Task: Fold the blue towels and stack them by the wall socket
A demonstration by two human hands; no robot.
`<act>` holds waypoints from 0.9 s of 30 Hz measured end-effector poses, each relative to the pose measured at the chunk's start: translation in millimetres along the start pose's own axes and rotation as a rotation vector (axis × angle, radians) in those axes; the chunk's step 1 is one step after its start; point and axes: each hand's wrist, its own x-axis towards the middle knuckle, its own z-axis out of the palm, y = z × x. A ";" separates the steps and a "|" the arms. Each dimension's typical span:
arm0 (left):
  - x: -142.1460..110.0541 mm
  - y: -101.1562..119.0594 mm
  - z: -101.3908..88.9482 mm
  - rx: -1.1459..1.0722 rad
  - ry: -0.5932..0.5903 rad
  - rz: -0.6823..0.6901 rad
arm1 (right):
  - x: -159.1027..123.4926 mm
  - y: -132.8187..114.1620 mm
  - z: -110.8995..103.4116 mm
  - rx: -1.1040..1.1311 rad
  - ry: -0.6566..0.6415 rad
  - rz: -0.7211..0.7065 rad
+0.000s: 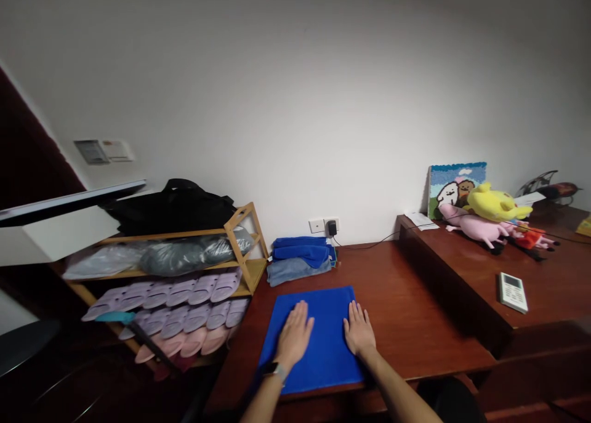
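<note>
Centrally, head view: a blue cloth (327, 334) lies spread flat on the brown table (383, 281), near its front edge.
Left hand (294, 337): palm down on the cloth's left half, fingers extended, grasping nothing; a watch (272, 369) encircles the wrist.
Right hand (359, 333): palm down across the cloth's right border, fingers straight and slightly parted, likewise grasping nothing.
Folded stack (300, 252): blue and grey-blue fabric behind the spread cloth, near the wall (295, 115).
Shoe rack (244, 233): at left, bearing lilac and pink slippers (180, 292), wrapped bundles (178, 258) and a black bag (178, 210).
Raised surface (462, 275): at right, bearing plush toys (493, 202), a picture (443, 177) and a white device (512, 292).
</note>
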 end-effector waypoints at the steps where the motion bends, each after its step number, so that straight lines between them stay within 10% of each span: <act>1: 2.2 32.3 6.9 -0.030 -0.040 0.066 | 0.3 0.9 0.8 -0.007 -0.002 -0.006; 6: -4.2 115.0 37.1 -0.086 -0.186 0.157 | 1.6 4.8 6.2 -0.049 -0.011 -0.047; 16: -59.1 -63.4 18.9 0.063 -0.032 -0.331 | 3.1 -0.2 6.4 -0.032 0.012 0.014; 27: -61.9 -67.6 28.1 0.111 0.019 -0.343 | -52.7 -0.8 -2.6 0.017 0.017 0.029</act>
